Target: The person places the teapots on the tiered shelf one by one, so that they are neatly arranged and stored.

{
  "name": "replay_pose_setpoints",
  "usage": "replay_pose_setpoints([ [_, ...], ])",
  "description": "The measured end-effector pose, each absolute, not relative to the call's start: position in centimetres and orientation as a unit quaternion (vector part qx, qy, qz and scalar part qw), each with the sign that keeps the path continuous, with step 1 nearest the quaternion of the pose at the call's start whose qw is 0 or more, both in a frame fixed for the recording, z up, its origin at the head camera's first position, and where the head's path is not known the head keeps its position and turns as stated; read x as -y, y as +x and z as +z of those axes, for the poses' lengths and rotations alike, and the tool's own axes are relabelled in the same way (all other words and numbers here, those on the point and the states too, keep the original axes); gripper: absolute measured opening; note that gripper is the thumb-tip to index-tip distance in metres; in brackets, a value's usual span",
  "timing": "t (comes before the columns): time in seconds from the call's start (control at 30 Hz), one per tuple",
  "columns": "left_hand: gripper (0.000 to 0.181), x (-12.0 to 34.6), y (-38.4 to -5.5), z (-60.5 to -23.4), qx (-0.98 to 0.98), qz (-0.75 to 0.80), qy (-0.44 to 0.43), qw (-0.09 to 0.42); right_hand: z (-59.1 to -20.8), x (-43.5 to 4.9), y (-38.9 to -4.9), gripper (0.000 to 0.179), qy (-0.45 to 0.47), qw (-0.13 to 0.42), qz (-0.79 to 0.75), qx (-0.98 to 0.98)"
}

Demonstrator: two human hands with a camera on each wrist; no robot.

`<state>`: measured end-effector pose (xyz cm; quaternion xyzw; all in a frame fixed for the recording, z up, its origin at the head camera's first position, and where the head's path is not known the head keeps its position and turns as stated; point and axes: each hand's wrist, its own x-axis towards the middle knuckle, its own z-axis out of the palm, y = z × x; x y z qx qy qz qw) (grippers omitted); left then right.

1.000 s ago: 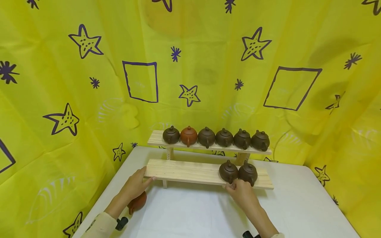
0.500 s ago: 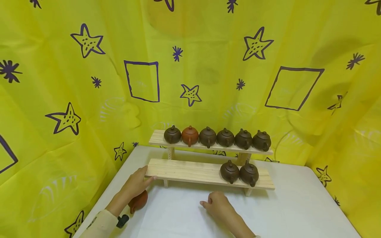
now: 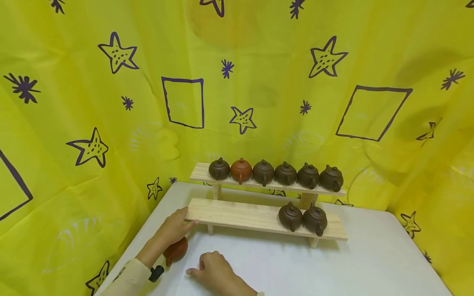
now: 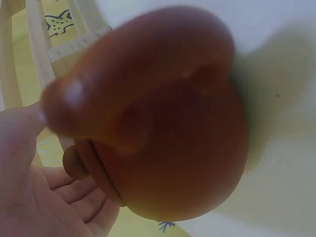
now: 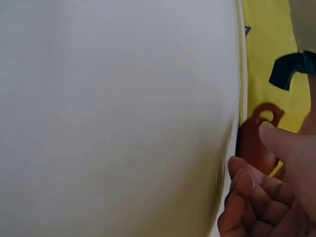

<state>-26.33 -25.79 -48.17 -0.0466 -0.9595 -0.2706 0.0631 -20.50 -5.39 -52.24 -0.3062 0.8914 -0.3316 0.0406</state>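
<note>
At the left end of the lower wooden shelf (image 3: 233, 211), my left hand (image 3: 174, 226) rests with its thumb at the front edge and its fingers by the end. Below that hand, a reddish-brown teapot (image 3: 177, 249) sits on the table, partly covered by the wrist. Its looped handle and round body (image 4: 192, 163) fill the left wrist view, with the lid knob toward the fingers. My right hand (image 3: 216, 269) is over the table to the right of this teapot, fingers loosely bent and holding nothing. Two dark brown teapots (image 3: 290, 217) stand side by side toward the shelf's right end.
A raised wooden shelf (image 3: 201, 170) behind carries a row of several dark teapots (image 3: 263, 172) and one reddish teapot (image 3: 241, 170). Both shelves stand on a white-covered table (image 3: 377, 250). Yellow patterned cloth (image 3: 259, 82) hangs close behind and at the sides.
My right hand has let go of the dark teapot at the lower shelf's front and moved left and toward me, near the reddish teapot. The left hand stays at the shelf end.
</note>
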Motion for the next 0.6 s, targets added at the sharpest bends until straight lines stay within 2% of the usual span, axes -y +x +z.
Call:
replay_pose_setpoints([
  [0.27, 0.075, 25.8, -26.3, -48.5, 0.96, -0.27, -0.047, 0.063, -52.7, 10.3, -20.1, 0.061, -0.315, 0.045, -0.381, -0.868],
  [0.4, 0.075, 25.7, -26.3, -48.4, 0.961, -0.265, -0.046, 0.068, -53.1, 11.3, -20.3, 0.066, -0.306, 0.024, -0.365, -0.879],
  [0.6, 0.073, 25.7, -26.3, -48.3, 0.961, -0.264, -0.045, 0.07, -52.9, 11.9, -20.3, 0.061, -0.288, 0.014, -0.349, -0.891],
])
